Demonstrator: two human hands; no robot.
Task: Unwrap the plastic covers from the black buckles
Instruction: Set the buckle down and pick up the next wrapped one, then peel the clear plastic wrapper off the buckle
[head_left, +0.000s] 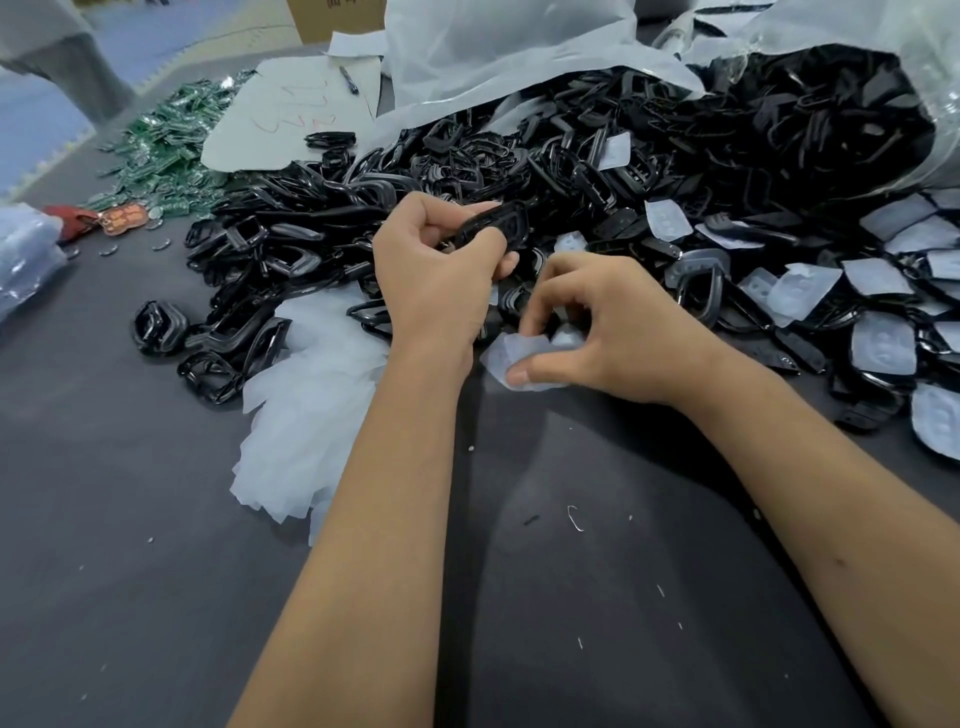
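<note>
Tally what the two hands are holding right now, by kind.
Bare black plastic buckle, gripped by the left hand: 1
Translucent white plastic cover, pinched by the right hand: 1
Total: 2

the buckle (493, 226) in my left hand (436, 270) is glossy black, like the whole black heap (649, 156). the cover (511, 358) under my right hand (618, 332) is milky, see-through white, same as the pale pile (306, 410). the counter (156, 571) is dark grey with white specks. green boards (166, 150) lie far left, beside a red-orange tag (122, 218).
</note>
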